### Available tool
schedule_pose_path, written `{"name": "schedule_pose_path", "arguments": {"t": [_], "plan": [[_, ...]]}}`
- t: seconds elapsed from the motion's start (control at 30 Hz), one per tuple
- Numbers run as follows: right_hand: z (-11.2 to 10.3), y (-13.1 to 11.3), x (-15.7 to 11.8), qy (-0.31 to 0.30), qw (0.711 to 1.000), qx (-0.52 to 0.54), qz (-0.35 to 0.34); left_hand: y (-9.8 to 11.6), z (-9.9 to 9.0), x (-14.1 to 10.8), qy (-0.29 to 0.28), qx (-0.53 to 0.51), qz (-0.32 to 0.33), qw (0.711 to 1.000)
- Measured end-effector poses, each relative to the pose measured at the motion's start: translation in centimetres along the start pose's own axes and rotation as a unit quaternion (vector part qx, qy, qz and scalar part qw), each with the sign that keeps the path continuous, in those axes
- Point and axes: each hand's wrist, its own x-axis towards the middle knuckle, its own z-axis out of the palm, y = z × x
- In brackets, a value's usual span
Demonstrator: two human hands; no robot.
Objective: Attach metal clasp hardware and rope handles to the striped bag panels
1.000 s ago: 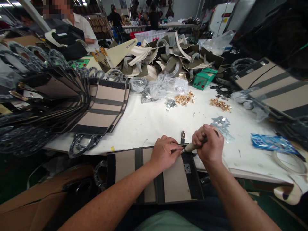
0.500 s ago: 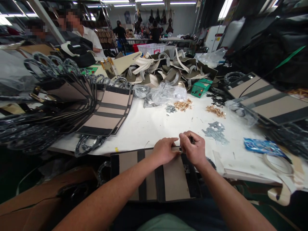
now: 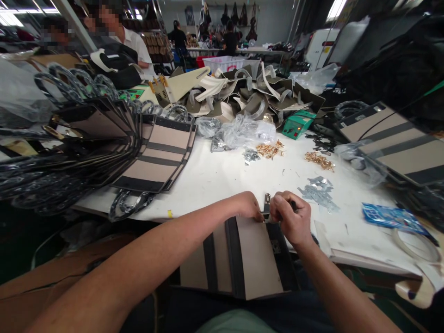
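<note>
Firstly, at left: one left grip (image 3: 248,206), fingers bent downward, fingertips at the far edge of the panel (image 3: 258,259); nearly closed, though whether anything is pinched between them cannot be told. Best used as a steadying clamp, set near the work but out of the tool's line, so that a slip meets no finger.

Next: one strap (image 3: 267,200), short, metal-ended, reaching out over the tabletop (image 3: 215,182) between the two grips. Advisable to leave it straight and unpinched.

At right: one right grip (image 3: 294,216), curled tightly around a tool (image 3: 293,206), whose dark end pokes out of the fist; working tip hidden. Short, even pressure would likely serve better than a hard shove, with the panel backed firmly from below.

Item worked on: the panel, oblong, over the person's lap, its far edge by the near edge of the tabletop. Left to right: beige lining partly under the forearm, dark band, narrower beige section, second dark band, broad beige section, then a black end strip (image 3: 289,270) bearing a small metal plate (image 3: 275,246), dimly seen. Surface matt and smooth; fairly stiff, by the look of it.
</note>
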Motion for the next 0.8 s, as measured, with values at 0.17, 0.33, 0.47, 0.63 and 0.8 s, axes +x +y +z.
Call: {"name": "schedule_pose_path", "arguments": {"t": [0.17, 0.33, 0.47, 0.63, 0.8], "plan": [[-0.5, 0.1, 0.7, 0.066, 0.996, 0.059, 0.021, 0.4, -0.7, 1.2, -0.033, -0.014, -0.010, 0.999], [-0.3, -2.1, 1.5, 0.099, 0.984, 0.148, 0.007, 0.2, -0.7, 1.8, -0.047, -0.029, -0.015, 0.998], [0.3, -2.0, 1.2, 0.052, 0.994, 0.101, -0.007, 0.1, -0.6, 1.5, -0.047, -0.040, -0.008, 0.998], [0.8, -1.1, 1.0, 0.006, 1.000, 0.021, -0.001, 0.1, -0.8, 1.0, -0.050, -0.048, 0.008, 0.998], [0.7, -1.8, 1.1, 0.003, 0.999, 0.031, -0.028, -0.1, -0.8, 1.2, -0.054, -0.056, 0.010, 0.997]]}}
